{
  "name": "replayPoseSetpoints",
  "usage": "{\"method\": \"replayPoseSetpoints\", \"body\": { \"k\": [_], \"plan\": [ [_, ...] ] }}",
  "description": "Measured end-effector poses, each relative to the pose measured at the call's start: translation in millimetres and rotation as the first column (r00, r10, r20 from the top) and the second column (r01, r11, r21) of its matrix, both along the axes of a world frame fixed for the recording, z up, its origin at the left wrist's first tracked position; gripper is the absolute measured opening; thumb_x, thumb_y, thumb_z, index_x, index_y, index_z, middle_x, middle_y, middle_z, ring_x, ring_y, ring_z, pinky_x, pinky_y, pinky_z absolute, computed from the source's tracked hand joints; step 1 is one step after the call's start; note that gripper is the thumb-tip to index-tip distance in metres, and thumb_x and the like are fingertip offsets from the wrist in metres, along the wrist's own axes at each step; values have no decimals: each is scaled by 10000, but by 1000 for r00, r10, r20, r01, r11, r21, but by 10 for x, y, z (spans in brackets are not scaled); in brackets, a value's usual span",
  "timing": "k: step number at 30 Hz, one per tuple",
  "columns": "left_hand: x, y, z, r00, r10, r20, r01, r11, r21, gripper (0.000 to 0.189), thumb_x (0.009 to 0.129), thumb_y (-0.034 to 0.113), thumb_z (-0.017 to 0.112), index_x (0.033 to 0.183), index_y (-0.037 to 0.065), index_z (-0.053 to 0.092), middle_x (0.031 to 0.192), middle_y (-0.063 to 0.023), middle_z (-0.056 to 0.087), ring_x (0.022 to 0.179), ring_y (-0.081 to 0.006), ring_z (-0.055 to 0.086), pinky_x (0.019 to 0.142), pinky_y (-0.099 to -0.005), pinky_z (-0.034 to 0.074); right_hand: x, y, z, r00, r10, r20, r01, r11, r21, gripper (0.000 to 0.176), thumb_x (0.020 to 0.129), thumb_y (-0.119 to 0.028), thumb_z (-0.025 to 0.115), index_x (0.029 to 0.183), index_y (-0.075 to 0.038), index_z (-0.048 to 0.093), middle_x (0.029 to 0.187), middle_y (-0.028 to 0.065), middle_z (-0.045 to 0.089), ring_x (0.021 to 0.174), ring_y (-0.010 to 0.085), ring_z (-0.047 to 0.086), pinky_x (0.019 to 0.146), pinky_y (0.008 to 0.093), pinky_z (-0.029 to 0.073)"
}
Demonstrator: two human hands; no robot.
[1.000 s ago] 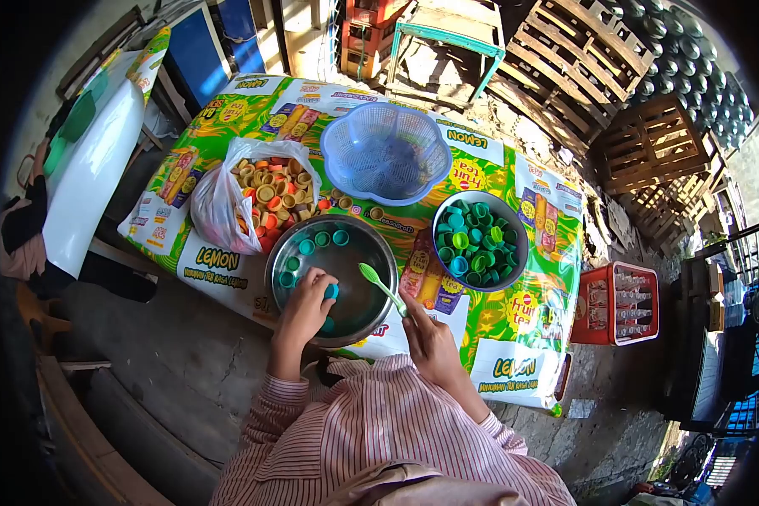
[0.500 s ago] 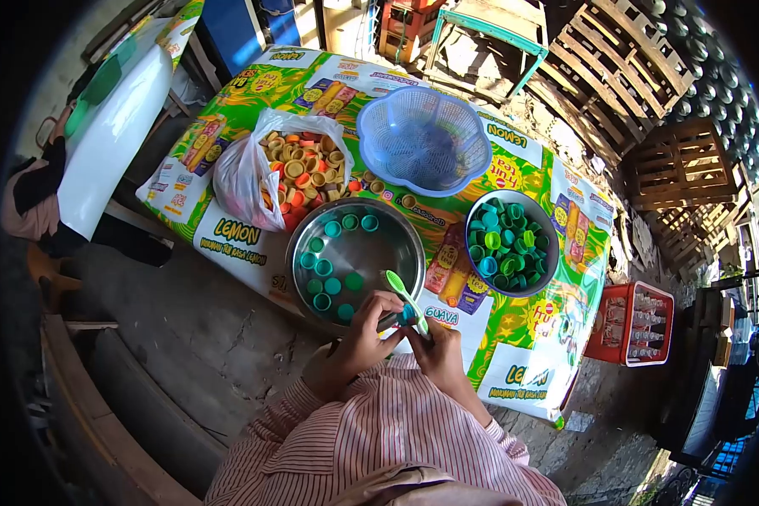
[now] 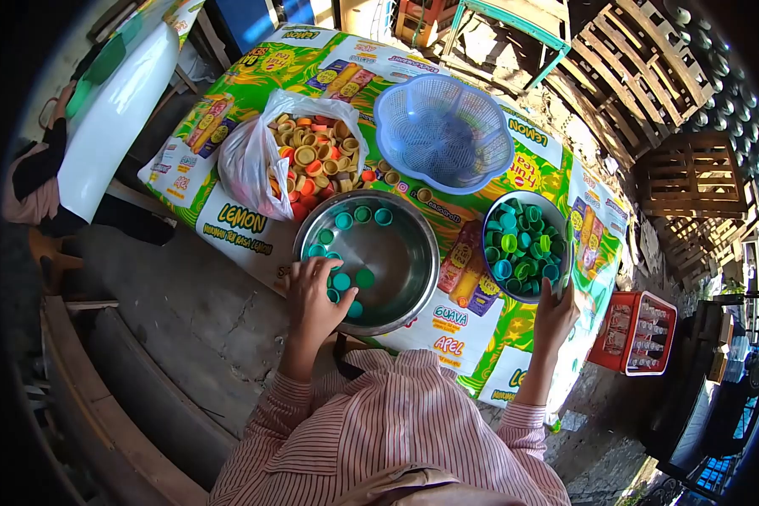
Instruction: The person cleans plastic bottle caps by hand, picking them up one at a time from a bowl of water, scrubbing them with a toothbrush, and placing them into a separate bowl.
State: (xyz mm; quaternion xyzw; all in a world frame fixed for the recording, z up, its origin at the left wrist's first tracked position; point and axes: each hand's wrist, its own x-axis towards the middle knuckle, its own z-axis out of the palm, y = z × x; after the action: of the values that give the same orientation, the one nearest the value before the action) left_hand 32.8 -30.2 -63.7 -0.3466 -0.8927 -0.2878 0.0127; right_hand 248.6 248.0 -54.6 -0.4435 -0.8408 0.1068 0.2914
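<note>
My left hand (image 3: 316, 293) reaches over the near left rim of a steel basin (image 3: 396, 261), its fingers spread among green bottle caps (image 3: 341, 281). Several more caps lie along the basin's left side. At the near right edge of a dark bowl (image 3: 491, 268) heaped with green caps (image 3: 524, 240) is my right hand (image 3: 557, 314). Its fingers are bent around a slim toothbrush, mostly hidden; only a pale green sliver shows near the fingertips.
A plastic bag (image 3: 249, 160) of yellow and orange caps stands behind the basin. Beside it sits a blue perforated basket (image 3: 443, 135). A few loose caps (image 3: 390, 177) lie between them on the printed tablecloth (image 3: 460, 316). A red crate (image 3: 632, 333) is right of the table.
My hands have parted: the left moved from in front of the basin to the caps inside it, the right moved to the dark bowl. The blue-green cap they held has left them.
</note>
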Motion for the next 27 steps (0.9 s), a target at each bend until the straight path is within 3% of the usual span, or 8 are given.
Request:
{"method": "replayPoseSetpoints", "body": {
  "k": [1, 2, 7, 11, 15, 20, 25, 27],
  "plan": [
    [-6, 26, 24, 999, -11, -36, 8, 997, -82, 431, 620, 226, 732, 999, 126, 554, 973, -50, 544, 940, -265, 473, 796, -401, 368, -51, -54, 19, 998, -6, -61, 1, 997, -76, 316, 823, -150, 627, 1090, 9, 567, 557, 125, 545, 432, 195, 523, 422, 321, 374],
    [-19, 52, -33, 999, -34, 1, 34, 997, -72, 433, 610, 235, 740, 998, 142, 571, 972, -20, 545, 964, -242, 455, 810, -398, 347, -70, -120, 12, 999, -2, 35, 7, 993, -118, 382, 822, -157, 630, 1158, -3, 531, 545, 104, 526, 431, 177, 505, 420, 309, 370],
    [-15, 197, -147, 994, -99, 34, 103, 983, -153, 407, 589, 215, 752, 960, 156, 594, 960, 14, 557, 966, -214, 455, 850, -406, 317, -137, -433, -171, 997, 71, -30, -75, 986, -152, 386, 809, -126, 631, 1163, -17, 522, 494, 73, 441, 401, 151, 410, 401, 303, 321],
    [-46, 243, -328, 988, -154, 24, 155, 969, -194, 350, 611, 190, 737, 936, 166, 607, 932, 17, 561, 977, -206, 451, 852, -409, 321, -115, -585, -122, 996, 88, 16, -82, 970, -229, 371, 801, -86, 624, 1150, -9, 525, 495, 76, 448, 377, 143, 414, 386, 300, 316],
    [-84, 366, -410, 983, -180, 29, 182, 958, -223, 368, 609, 197, 745, 950, 159, 611, 961, 5, 561, 984, -207, 450, 847, -408, 327, -143, -692, -96, 990, 129, -50, -137, 960, -243, 335, 808, -71, 608, 1128, -4, 537, 500, 82, 461, 386, 123, 451, 384, 279, 332],
    [-115, 523, -362, 967, -248, 61, 255, 946, -201, 401, 614, 181, 745, 980, 138, 588, 961, -21, 555, 1009, -212, 471, 870, -418, 347, -241, -805, -34, 978, 202, -44, -206, 931, -300, 336, 807, -69, 602, 1131, -9, 539, 530, 132, 522, 416, 161, 531, 407, 290, 381],
    [-162, 582, -370, 934, -315, 166, 291, 944, 153, 359, 641, 75, 702, 967, 77, 549, 953, -80, 560, 916, -264, 559, 801, -373, 422, -366, -940, 9, 945, 306, -115, -326, 877, -354, 395, 790, -79, 616, 1171, -32, 519, 496, 103, 474, 379, 176, 468, 405, 305, 352],
    [-191, 575, -335, 924, -324, 204, 279, 934, 222, 354, 650, 39, 690, 975, 70, 553, 952, -91, 575, 893, -274, 574, 763, -357, 449, -412, -1002, 39, 937, 320, -142, -350, 861, -369, 410, 788, -80, 618, 1182, -41, 514, 488, 94, 463, 377, 174, 458, 405, 305, 352]
  ]
}}
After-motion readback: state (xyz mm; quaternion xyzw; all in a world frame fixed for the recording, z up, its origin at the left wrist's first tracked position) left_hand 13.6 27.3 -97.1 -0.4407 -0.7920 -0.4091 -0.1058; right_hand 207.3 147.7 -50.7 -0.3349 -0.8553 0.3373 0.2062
